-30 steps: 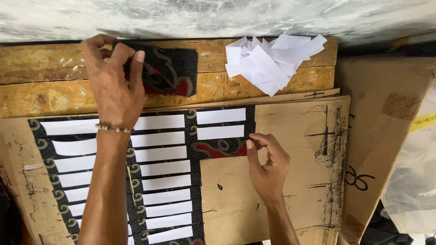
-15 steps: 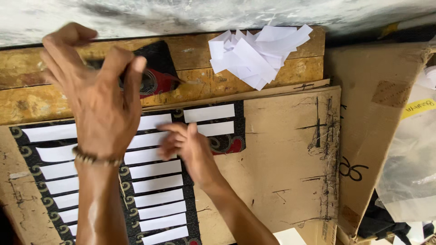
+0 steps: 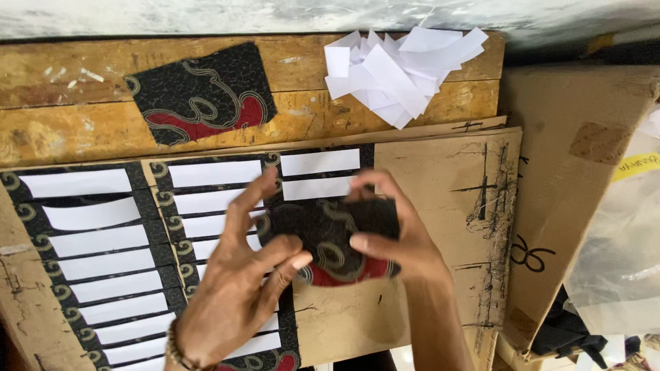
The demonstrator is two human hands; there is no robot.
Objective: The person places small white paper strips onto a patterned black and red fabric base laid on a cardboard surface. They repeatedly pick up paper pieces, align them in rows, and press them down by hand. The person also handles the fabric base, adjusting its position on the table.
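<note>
Landmark: the cardboard sheet (image 3: 440, 206), lying flat below the wooden planks (image 3: 82, 89); every place below is given from it.

Held thing: a black patterned fabric piece (image 3: 328, 237) with a red curved patch along its lower edge is held just above the middle of the cardboard sheet, between both hands.

Long axis: the fabric piece is held with its longer side running left to right across the sheet (its outline is partly hidden by fingers, so the exact shape cannot be told); the red patch points toward the sheet's near edge.

Left hand (image 3: 230, 302): fingers are spread and slightly curled, with the fingertips pressed against the left edge of the fabric piece.

Right hand (image 3: 395, 237): the right edge of the piece is pinched between thumb and fingers.

On the sheet's left half: rows of white paper strips (image 3: 96, 237) are laid over dark patterned fabric, each strip lying left to right.

Beyond the sheet's far edge: a second black and red fabric piece (image 3: 203, 93) lies tilted on the planks, and a loose heap of white paper slips (image 3: 399, 69) lies to its right.
</note>
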